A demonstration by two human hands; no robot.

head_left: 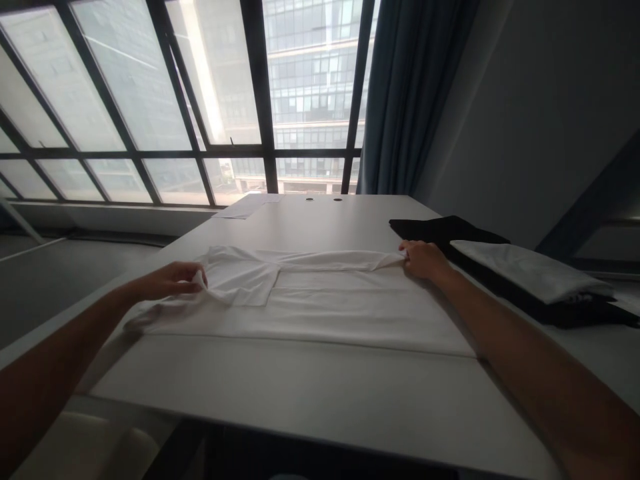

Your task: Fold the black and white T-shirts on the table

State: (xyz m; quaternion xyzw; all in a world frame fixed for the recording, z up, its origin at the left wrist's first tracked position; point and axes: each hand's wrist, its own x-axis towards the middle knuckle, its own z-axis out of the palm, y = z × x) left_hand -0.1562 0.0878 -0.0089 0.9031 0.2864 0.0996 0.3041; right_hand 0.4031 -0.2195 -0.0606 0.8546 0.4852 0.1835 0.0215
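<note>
A white T-shirt (340, 307) lies spread sideways across the white table (300, 380), its far side folded over toward me with a sleeve (247, 290) lying on top. At the left end, my left hand (177, 280) pinches the shirt's cloth near the shoulder, lifting a small peak of fabric. My right hand (423, 259) grips the far right corner of the folded edge between thumb and fingers. Between the two hands the folded strip runs nearly straight, with light wrinkles.
To the right lie folded black cloth (445, 230) and a folded white garment (530, 267) on top of dark fabric. Papers (245, 208) rest at the table's far left corner. Beyond stand large windows (310, 87) and a blue curtain (405, 100). A pale chair (95, 447) is below the near edge.
</note>
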